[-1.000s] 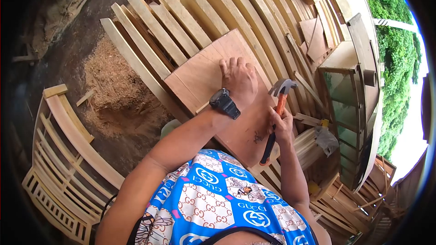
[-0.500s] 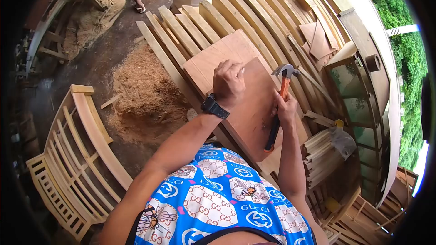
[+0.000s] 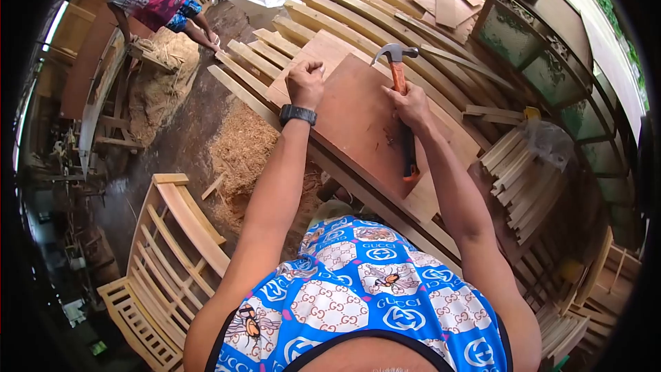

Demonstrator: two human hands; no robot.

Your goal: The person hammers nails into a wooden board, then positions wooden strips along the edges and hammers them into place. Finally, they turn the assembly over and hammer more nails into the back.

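Note:
My left hand (image 3: 305, 83), with a black watch on its wrist, is curled into a fist over the left edge of a reddish-brown wooden panel (image 3: 348, 114). Whatever its fingers may hold is hidden. A claw hammer (image 3: 399, 77) is gripped in my right hand (image 3: 409, 103), its metal head pointing away from me and its black-and-orange handle end towards me. The panel lies on a paler plywood sheet (image 3: 330, 47). Several small dark bits (image 3: 390, 136), too small to name, rest on the panel beside the hammer handle.
Long timber strips (image 3: 372, 10) lie beyond the panels. A slatted wooden frame (image 3: 179, 234) stands at lower left, near a sawdust heap (image 3: 241, 141). Bundled sticks (image 3: 523, 172) are at right. Another person (image 3: 155, 0) stands at upper left.
The view has turned, bringing more of the other person into sight. Both hands and the hammer appear further left in view. My right hand still grips the hammer; my left stays curled.

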